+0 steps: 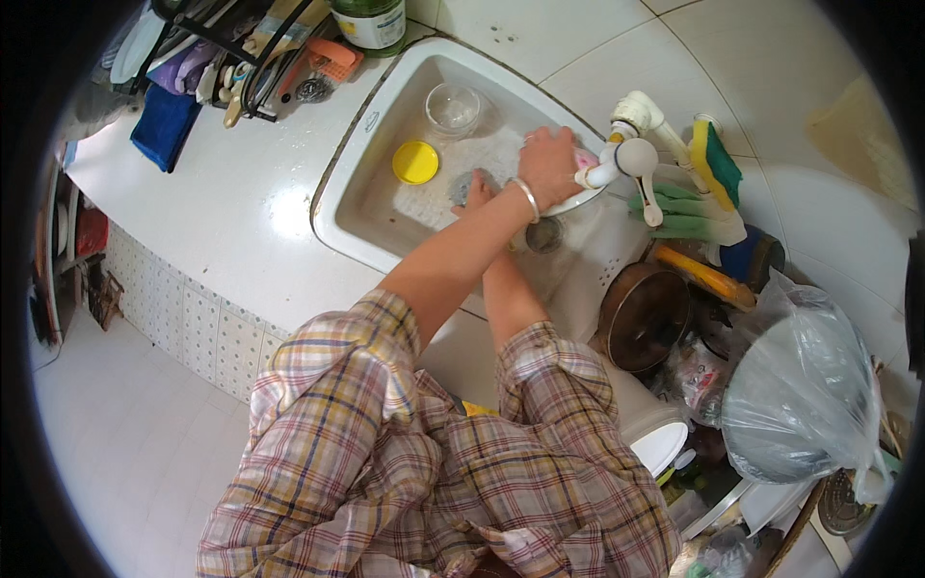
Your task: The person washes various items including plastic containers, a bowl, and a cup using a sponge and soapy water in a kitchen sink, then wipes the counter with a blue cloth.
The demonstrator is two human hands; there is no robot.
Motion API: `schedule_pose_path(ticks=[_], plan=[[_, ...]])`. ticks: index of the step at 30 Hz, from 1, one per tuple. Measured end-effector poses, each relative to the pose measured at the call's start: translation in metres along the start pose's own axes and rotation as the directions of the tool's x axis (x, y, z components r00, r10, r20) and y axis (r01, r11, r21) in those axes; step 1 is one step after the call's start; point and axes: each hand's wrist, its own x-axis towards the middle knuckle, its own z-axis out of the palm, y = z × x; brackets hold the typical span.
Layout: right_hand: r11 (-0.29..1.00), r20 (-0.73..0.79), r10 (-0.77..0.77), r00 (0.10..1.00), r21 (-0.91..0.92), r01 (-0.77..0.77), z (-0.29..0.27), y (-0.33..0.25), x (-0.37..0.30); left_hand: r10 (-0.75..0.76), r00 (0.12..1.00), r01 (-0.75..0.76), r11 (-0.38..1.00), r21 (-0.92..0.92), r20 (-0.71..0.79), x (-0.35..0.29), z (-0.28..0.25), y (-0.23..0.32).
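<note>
My left hand [551,169], with a silver bangle at the wrist, is at the right end of the white sink [332,207], just left of the tap [617,166]. Its fingers are curled over something pinkish [584,158], mostly hidden, beside a white rim. Beneath my crossing left forearm, my right hand [474,196] reaches low into the basin. Its visible fingers are apart, beside a round grey mesh-like thing [462,186], a scrubber or drain strainer. A yellow round lid [415,163] lies to its left. Behind that sits a clear round container [452,109].
A dark pan [644,316] and a clear plastic bag over a large round thing [805,400] crowd the right. Green gloves [674,212] and a sponge [716,164] hang by the tap. A blue cloth [165,127] and a utensil rack [217,43] occupy the left counter.
</note>
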Motion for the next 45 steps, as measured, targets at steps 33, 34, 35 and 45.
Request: schedule_pose_path(ticks=[33, 34, 35, 45], plan=[[0.632, -0.464, -0.013, 0.886, 0.682, 0.367, -0.236, -0.086, -0.092, 0.007, 0.844, -0.027, 0.999, -0.029, -0.536, -0.101, -0.141, -0.076], [0.673, -0.462, -0.052, 0.886, 0.639, 0.373, -0.236, -0.084, -0.089, 0.016, 0.837, -0.032, 0.999, -0.02, -0.548, -0.101, -0.14, -0.074], [0.71, -0.454, -0.088, 0.887, 0.596, 0.376, -0.237, -0.088, -0.089, 0.024, 0.83, -0.034, 0.999, -0.008, -0.557, -0.102, -0.139, -0.073], [0.521, -0.483, -0.025, 0.875, 0.741, 0.424, -0.231, -0.113, -0.05, 0.005, 0.828, -0.018, 1.0, -0.017, -0.561, -0.106, -0.132, -0.078]])
